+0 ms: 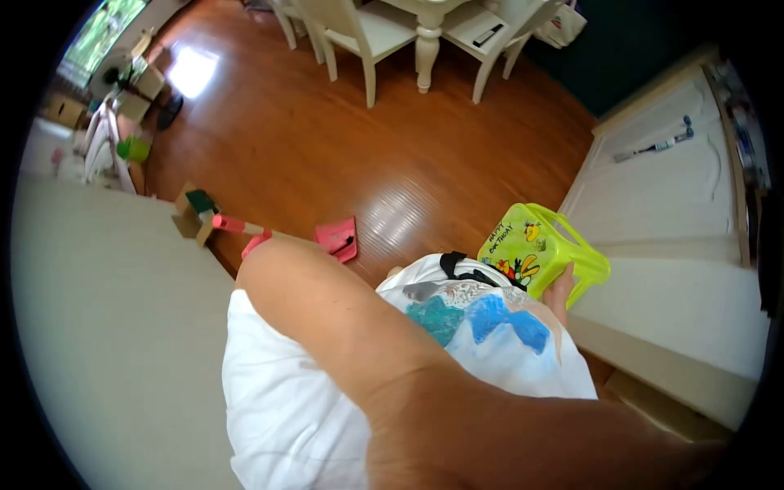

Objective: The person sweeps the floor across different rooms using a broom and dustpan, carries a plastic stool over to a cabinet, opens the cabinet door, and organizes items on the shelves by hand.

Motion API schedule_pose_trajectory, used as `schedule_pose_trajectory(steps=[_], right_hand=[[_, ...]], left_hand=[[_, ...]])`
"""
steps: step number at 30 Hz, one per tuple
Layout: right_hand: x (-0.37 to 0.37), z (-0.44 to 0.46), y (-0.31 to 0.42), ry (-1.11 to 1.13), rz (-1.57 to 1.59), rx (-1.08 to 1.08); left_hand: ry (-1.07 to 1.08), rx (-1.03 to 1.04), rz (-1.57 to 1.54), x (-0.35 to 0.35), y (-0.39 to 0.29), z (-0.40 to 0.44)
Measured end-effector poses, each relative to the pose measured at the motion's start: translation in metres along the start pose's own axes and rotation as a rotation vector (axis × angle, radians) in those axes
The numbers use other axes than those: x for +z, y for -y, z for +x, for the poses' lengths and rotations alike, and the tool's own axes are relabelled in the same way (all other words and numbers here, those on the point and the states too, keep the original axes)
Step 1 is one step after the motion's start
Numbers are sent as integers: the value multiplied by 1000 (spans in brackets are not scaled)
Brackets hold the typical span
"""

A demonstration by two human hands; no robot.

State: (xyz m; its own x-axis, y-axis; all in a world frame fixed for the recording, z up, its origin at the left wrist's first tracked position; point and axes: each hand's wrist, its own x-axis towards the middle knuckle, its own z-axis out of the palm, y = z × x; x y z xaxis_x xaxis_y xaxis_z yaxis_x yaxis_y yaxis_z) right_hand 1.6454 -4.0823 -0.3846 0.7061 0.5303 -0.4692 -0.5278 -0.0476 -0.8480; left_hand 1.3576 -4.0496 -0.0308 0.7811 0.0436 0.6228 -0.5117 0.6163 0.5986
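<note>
Neither my left hand nor my right hand can be made out. A large bare limb crosses the lower middle, over white clothing (286, 400) with a blue and green print; its rounded end lies at the left. Just beyond that end is a pink-ended stick (230, 223), partly hidden by the limb. A pink dustpan (339, 238) lies on the floor nearby. Right of the clothing stands a lime-green stool (523, 243) with a cartoon top. Bare skin, seemingly a foot (559, 292), shows at its near side.
White chairs (384, 33) and a table (428, 41) stand at the far side of the wooden floor. An open cardboard box (189, 220) is by the left wall. White cabinet doors (653, 180) line the right. A green bin (133, 149) and clutter stand far left.
</note>
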Motion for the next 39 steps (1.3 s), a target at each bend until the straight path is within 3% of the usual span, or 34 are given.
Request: schedule_pose_trajectory(steps=[2,4,8,9,11,13,15,16,18,20,21,23,24,26,27,28,31,34,36,39], right_hand=[[-7,-2,13,2,102,-23],[-11,2,0,-102,-5,-82],[4,-14,14,-137,-33,-52],[3,-14,15,-147,-91,-72],[1,-10,11,-141,-71,-101],[2,-10,17,-133,-61,-132],[5,-17,23,-200,-255,-42],[7,-19,26,-202,-250,-46],[9,-23,26,-177,-255,-75],[6,-17,22,-154,-260,-100],[3,-15,19,-134,-269,-125],[6,-21,29,-138,-307,-112],[10,-22,30,-130,-334,-108],[6,-12,22,-131,-265,-72],[3,-7,20,-121,-189,-66],[4,-4,19,-132,-192,-48],[8,-10,27,-127,-294,-32],[29,-28,42,-107,-326,-108],[33,-32,48,-61,-403,-152],[30,-24,47,-14,-413,-139]], left_hand=[[-30,37,-82,4,3,2],[-104,96,-216,13,12,10],[-211,697,-302,14,18,24],[-71,446,-229,2,13,13],[81,191,-136,-5,-9,4],[-166,-34,4,4,-33,4],[-283,-148,76,-1,-32,1],[-47,-69,191,-15,-19,-11],[180,10,298,-18,-20,-16],[-16,-277,394,-10,-47,-14],[-19,-282,383,-16,-51,-24],[93,-60,892,-36,-53,-53],[34,-61,959,-47,-62,-62],[-1141,365,949,-37,-21,-87],[-1312,369,991,-46,-24,-87],[-1367,483,861,-57,-19,-95],[-1310,565,678,-74,-9,-120],[-1314,422,706,-79,-8,-120],[-1380,88,778,-90,-3,-121],[-1385,-122,705,-139,26,-126]])
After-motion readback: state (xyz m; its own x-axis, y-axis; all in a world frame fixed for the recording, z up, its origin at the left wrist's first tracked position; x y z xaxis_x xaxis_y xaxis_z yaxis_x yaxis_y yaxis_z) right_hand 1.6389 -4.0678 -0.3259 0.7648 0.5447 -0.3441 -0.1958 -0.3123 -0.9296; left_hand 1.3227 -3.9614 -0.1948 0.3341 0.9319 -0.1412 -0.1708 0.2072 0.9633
